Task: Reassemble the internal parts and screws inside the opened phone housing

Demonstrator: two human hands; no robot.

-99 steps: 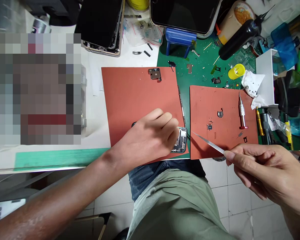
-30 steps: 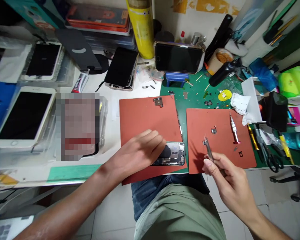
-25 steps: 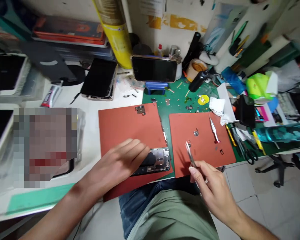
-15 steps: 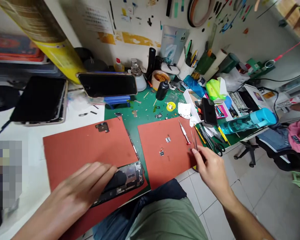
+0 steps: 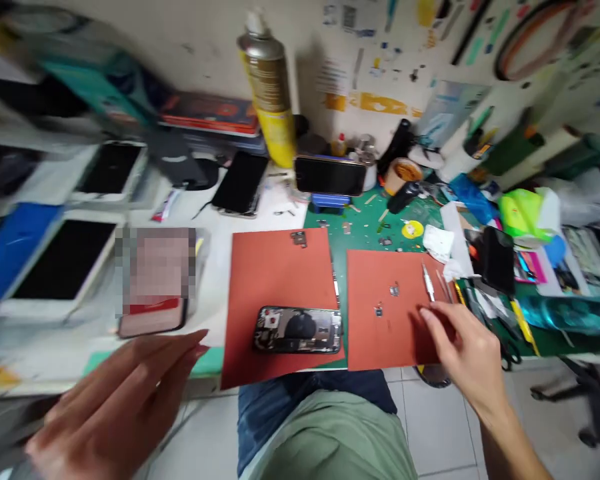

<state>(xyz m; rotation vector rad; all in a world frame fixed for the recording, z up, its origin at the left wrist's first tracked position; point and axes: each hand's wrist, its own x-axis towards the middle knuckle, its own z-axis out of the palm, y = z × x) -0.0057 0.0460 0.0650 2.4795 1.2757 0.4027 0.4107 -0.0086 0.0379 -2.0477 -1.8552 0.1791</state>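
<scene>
My left hand (image 5: 125,403) hovers over the table's front edge. Its fingers are stretched out side by side, nothing visible in them, blurred by motion. An opened smartphone (image 5: 305,330) with bare inner parts lies on the left red mat (image 5: 275,280), untouched. Above the right red mat (image 5: 370,273) is my right hand (image 5: 467,350), fingers curled together. Its fingertips cover the lower end of a small screwdriver (image 5: 427,283); what they hold is hidden. Thin tweezers (image 5: 444,285) run beside it, partly behind the hand. Two tiny phone parts, one of them a small metal piece (image 5: 394,291), rest on that mat.
A dark camera-like part (image 5: 299,239) lies on the left mat. A phone (image 5: 330,176) leans on a blue stand behind. To the left are tablets (image 5: 67,260) and another phone (image 5: 153,323). Scissors (image 5: 510,355), pens and a blue bottle (image 5: 555,317) crowd the right.
My left hand has left the opened phone and moved left, clear of it. My right hand has shifted slightly left over the screwdriver's end. The view has turned left.
</scene>
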